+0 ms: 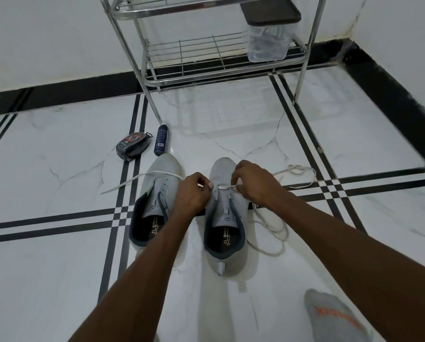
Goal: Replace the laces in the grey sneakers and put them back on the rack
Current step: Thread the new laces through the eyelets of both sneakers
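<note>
Two grey sneakers stand side by side on the floor, toes pointing away from me: the left sneaker (157,193) without a lace, the right sneaker (225,218) with a white lace (225,186) across its front eyelets. My left hand (193,193) pinches the lace at the left eyelet. My right hand (252,183) pinches it at the right side. One lace end trails left over the left sneaker (137,180). More white lace lies in loops on the floor (275,240) to the right.
A metal shoe rack (213,67) stands against the wall ahead, with a clear box (270,33) on its lower shelf. A dark polish case (132,145) and a blue spray can (161,140) lie left of the sneakers. My socked foot (334,317) is at the lower right.
</note>
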Motion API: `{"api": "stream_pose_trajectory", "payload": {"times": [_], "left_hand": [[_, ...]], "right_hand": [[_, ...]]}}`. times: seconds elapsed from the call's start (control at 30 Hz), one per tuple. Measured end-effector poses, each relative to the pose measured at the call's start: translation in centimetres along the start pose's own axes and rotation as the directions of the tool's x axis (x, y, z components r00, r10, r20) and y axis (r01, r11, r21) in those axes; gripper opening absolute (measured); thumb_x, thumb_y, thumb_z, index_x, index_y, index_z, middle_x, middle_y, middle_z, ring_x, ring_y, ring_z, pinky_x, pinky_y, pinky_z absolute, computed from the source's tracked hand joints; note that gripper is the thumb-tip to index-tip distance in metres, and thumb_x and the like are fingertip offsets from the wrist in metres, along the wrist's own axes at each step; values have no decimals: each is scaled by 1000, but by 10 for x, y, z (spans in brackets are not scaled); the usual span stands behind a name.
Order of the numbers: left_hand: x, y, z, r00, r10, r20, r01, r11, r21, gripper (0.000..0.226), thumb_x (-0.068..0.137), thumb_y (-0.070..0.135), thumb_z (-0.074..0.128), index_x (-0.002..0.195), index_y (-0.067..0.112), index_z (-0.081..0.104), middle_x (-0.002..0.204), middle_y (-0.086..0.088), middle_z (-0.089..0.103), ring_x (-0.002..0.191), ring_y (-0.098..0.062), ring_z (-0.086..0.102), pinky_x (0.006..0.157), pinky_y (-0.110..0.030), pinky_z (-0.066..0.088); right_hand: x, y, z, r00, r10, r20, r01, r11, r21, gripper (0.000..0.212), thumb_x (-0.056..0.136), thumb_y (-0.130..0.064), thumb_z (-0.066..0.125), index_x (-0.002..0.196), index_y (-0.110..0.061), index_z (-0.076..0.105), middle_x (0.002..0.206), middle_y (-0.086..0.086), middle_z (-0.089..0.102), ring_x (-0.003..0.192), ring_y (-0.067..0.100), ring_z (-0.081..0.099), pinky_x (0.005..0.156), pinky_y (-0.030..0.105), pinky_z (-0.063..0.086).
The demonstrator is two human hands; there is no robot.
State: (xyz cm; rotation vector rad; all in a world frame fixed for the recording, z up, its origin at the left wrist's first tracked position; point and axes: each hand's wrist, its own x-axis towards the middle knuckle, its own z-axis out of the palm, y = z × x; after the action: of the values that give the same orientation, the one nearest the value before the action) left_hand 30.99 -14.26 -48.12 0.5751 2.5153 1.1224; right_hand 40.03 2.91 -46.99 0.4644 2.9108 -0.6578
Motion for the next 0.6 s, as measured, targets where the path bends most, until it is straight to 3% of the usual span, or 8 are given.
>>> {"api": "stream_pose_trajectory", "payload": {"times": [0.1, 0.23, 0.5, 0.6], "left_hand": [[-3, -2, -1, 1000, -21, -9, 21, 999, -41, 13, 97, 17, 64, 92, 5, 64, 86, -3, 67, 69, -12, 62, 62, -21, 48], [-2, -7, -2, 995, -96, 18, 98, 982, -164, 8, 100, 16, 54, 93, 11, 53, 97, -16, 70, 90, -34, 70, 74, -44, 60], [-7, -8, -2, 984, -166, 59, 176, 950, -258, 6, 103, 14, 52, 100, 8, 53, 105, -18, 68, 92, -26, 70, 72, -34, 58], [-7, 0, -6, 995, -68, -78, 55, 987, -154, 14, 97, 18, 64, 106, 9, 60, 103, -4, 68, 94, -23, 66, 67, -22, 48]], "right_hand": [[0, 0, -1, 1000, -20, -24, 20, 1000, 24, 11, 90, -24, 67, 94, -19, 76, 121, -1, 59, 107, 21, 59, 88, 39, 49], [3, -1, -4, 1000, -10, 1, 10, 993, 116, 15, 92, -24, 67, 96, -14, 78, 119, 2, 62, 108, 22, 60, 90, 40, 51], [7, -8, -2, 999, 47, 3, -48, 991, 127, 16, 93, -23, 67, 93, -10, 77, 117, 4, 63, 105, 24, 63, 92, 43, 53], [7, -10, -12, 997, 70, 9, -71, 992, 109, 19, 96, -31, 62, 95, -15, 72, 108, 1, 66, 103, 23, 62, 94, 46, 50]]}}
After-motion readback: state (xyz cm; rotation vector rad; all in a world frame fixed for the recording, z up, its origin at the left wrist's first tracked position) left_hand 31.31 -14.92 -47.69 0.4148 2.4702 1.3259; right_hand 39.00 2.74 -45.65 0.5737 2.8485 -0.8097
